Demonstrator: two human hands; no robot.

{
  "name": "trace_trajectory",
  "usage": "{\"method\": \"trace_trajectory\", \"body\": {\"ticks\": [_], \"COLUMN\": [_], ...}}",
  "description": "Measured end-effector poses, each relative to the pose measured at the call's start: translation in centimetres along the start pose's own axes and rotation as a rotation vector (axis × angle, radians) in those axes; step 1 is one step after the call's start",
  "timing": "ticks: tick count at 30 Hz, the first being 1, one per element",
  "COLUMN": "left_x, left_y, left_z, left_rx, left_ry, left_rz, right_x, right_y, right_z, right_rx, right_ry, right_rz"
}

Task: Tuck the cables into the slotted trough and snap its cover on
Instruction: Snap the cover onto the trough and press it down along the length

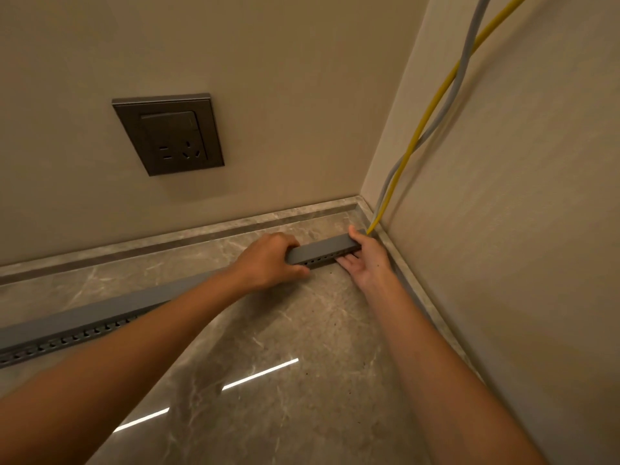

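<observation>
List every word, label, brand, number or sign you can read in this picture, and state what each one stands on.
None can be read.
Wall socket: no legible print; only a tiny mark on its switch, too small to read.
Slotted trough, yellow cable and grey cable: no visible markings.

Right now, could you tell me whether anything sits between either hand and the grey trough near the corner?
Nothing visible does. The left hand is already wrapped over the slotted trough, and the right hand holds its end by the corner, where the yellow cable and grey cable come down the wall.
</observation>
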State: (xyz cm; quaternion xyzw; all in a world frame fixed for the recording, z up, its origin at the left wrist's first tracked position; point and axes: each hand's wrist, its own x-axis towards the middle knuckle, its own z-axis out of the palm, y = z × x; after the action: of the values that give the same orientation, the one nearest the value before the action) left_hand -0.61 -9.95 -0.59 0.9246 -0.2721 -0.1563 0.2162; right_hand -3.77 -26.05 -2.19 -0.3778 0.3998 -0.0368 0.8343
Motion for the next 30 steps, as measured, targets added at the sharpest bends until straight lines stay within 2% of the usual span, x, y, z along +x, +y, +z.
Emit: {"method": "trace_trajectory", "body": {"ticks": [2, 4, 8, 11, 15, 26, 30], "left_x": [-1.4, -2.3, -2.1, -1.4, -0.6, -1.3, -1.3], "left_y": [-0.8, -1.3, -1.6, -2.1, -2.5, -1.8, -1.7], "left_z": [0.3, 0.6, 0.4, -0.6, -1.4, -1.0, -1.2], "left_rx": [0.203, 0.282, 0.229, 0.104, 0.021, 0.308, 0.31], "left_ry": [0.034, 0.078, 0.056, 0.003, -0.104, -0.073, -0.1], "left_rz": [0.007, 0.01, 0.044, 0.042, 0.048, 0.129, 0.128], "right_x": [-0.2, -0.4, -0.8, -1.0, -1.1, -1.7, -1.8], "right_y": [0.1, 0.2, 1.2, 2.7, 3.6, 4.9, 4.9], "right_z": [0.1, 0.1, -0.3, -0.8, -0.5, 1.1, 1.4], "right_rx": [0.012, 0.033, 0.051, -0.029, -0.141, -0.152, -0.147], "right_ry": [0.001, -0.003, -0.156, -0.298, -0.371, -0.244, -0.212], "right_rz": [-0.005, -0.004, 0.023, 0.033, 0.0, -0.145, -0.166]}}
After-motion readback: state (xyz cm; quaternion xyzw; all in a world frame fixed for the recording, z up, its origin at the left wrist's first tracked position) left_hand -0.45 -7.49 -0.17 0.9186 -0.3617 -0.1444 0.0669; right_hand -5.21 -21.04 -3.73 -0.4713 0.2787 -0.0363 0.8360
